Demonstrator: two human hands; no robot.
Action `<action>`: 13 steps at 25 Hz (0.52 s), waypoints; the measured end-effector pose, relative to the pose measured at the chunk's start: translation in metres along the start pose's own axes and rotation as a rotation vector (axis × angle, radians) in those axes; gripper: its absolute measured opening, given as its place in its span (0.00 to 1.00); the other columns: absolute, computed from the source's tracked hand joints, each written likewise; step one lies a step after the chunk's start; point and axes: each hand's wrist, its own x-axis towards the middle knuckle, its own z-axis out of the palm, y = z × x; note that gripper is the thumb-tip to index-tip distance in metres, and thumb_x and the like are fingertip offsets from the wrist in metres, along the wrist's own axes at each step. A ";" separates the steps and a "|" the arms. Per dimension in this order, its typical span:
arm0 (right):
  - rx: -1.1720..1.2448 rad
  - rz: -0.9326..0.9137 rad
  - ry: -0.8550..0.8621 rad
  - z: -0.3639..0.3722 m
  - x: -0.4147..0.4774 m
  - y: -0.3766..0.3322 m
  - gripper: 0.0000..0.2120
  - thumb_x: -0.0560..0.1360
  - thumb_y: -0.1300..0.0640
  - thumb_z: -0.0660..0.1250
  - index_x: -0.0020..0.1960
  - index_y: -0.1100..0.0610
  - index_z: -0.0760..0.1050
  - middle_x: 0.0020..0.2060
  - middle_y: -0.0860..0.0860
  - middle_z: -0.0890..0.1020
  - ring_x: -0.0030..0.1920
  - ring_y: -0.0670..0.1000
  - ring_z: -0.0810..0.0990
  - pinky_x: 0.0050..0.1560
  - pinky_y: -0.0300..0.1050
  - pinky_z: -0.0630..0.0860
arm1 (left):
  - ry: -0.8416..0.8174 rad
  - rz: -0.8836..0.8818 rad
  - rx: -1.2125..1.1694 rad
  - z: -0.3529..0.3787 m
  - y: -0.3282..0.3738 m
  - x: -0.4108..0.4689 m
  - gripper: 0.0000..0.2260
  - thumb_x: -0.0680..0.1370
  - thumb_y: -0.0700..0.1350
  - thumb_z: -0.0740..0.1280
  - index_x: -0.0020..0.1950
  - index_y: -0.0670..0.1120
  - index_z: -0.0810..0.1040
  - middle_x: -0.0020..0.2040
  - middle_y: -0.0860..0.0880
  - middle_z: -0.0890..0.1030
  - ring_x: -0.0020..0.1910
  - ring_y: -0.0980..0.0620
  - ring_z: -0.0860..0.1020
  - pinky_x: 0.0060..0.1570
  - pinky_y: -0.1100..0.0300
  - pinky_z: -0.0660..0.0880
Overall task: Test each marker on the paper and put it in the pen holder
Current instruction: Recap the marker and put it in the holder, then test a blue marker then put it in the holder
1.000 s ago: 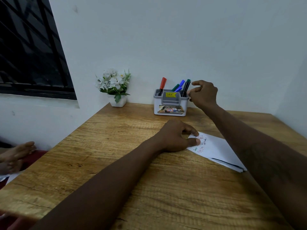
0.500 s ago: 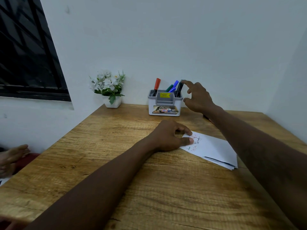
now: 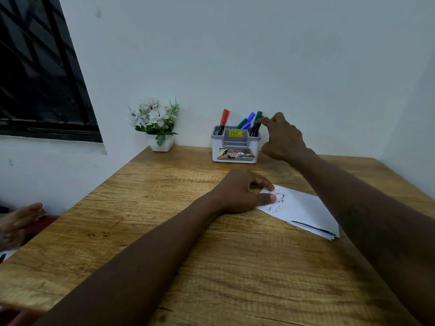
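Far left, a dark window [image 3: 40, 67] sits in the wall, and below it a pair of bare feet [image 3: 18, 220] shows past the table [image 3: 164, 267] edge. Along the wall now: a white pot of flowers [image 3: 160, 128] at the table's back corner. Next comes the pen holder [image 3: 235, 149], grey and white, upright against the wall, with a yellow price sticker on its front pocket. It's loaded: a red marker [image 3: 224, 117] in the left compartment, a green marker [image 3: 242, 123] and a blue marker [image 3: 250, 118] leaning in the middle, and a dark-green marker [image 3: 258, 115] standing in the right compartment. In front of the holder, the left hand [image 3: 240, 191] is down on the wood, fingers arched, thumb and forefinger tips pressing the left corner of the paper [image 3: 306, 208]. It grips nothing; it just pins the sheet. Up to the right, the right hand [image 3: 283, 137] is beside the holder, forefinger stretched out and touching the cap of the dark-green marker, thumb hanging apart below, nothing held. The paper lies at an angle between the two arms, with coloured scribbles by the left thumb.
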 end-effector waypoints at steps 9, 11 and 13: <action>0.214 0.100 0.041 -0.010 -0.031 0.022 0.35 0.69 0.64 0.71 0.74 0.47 0.71 0.62 0.54 0.74 0.58 0.54 0.78 0.49 0.46 0.72 | 0.000 -0.009 -0.014 0.001 -0.002 0.002 0.17 0.75 0.56 0.75 0.61 0.53 0.85 0.62 0.56 0.83 0.60 0.60 0.79 0.64 0.57 0.75; 0.246 0.109 0.048 -0.015 -0.046 0.034 0.31 0.70 0.64 0.71 0.71 0.48 0.75 0.60 0.52 0.77 0.54 0.51 0.76 0.49 0.44 0.68 | -0.004 -0.005 -0.014 0.000 -0.002 0.002 0.16 0.75 0.56 0.75 0.61 0.53 0.85 0.63 0.56 0.83 0.61 0.60 0.78 0.64 0.59 0.75; 0.285 0.155 0.038 -0.021 -0.059 0.049 0.24 0.70 0.63 0.71 0.64 0.48 0.80 0.55 0.48 0.81 0.52 0.50 0.78 0.48 0.44 0.70 | 0.005 0.008 -0.011 0.001 -0.003 0.001 0.16 0.75 0.56 0.75 0.61 0.53 0.85 0.62 0.57 0.83 0.59 0.61 0.78 0.62 0.61 0.75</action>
